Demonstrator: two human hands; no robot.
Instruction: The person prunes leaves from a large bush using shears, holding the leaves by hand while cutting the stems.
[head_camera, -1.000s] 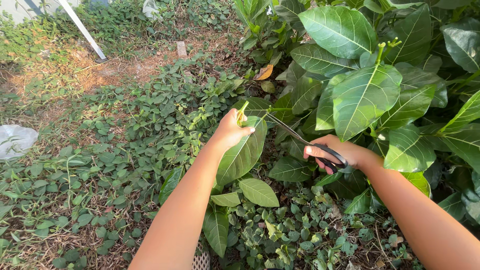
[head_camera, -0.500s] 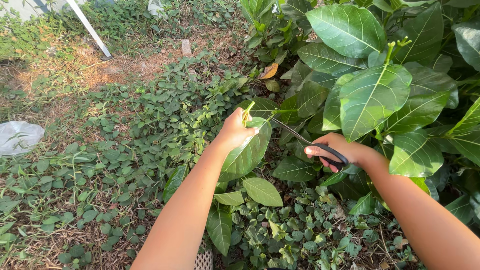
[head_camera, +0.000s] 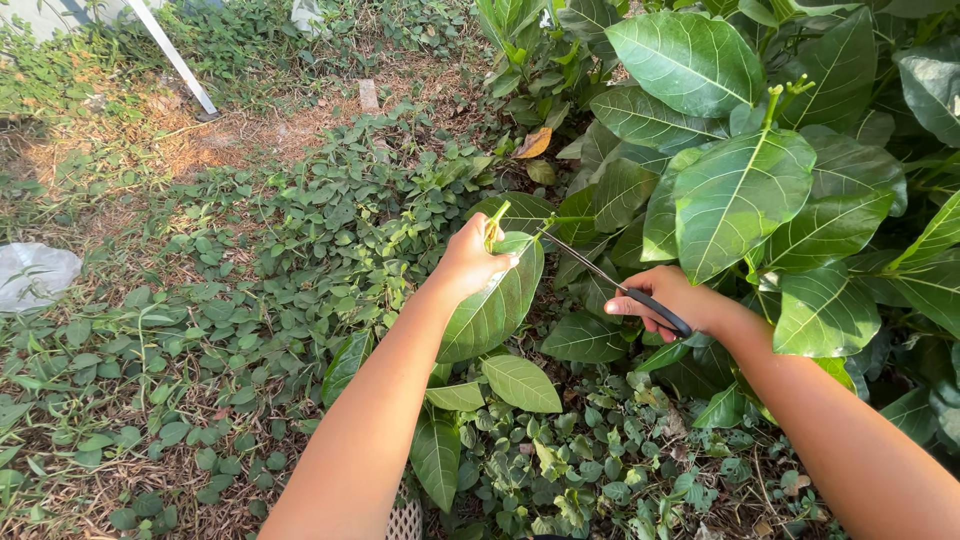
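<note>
Left hand (head_camera: 468, 262) pinches the big glossy green leaf (head_camera: 490, 305) by its stalk; right hand (head_camera: 672, 300) is closed around black-handled scissors (head_camera: 612, 283), blades at the stem. Keep the leaf taut (thumb clear) and snip close.

Both forearms (head_camera: 370, 420) are bare to the frame edge, no sleeves, rings or watch showing

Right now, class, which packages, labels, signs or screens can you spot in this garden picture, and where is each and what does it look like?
No labels, signs or screens show.
Crumpled whitish plastic bag: on the ground at the left edge, among low weeds; the only package-like thing.
</note>
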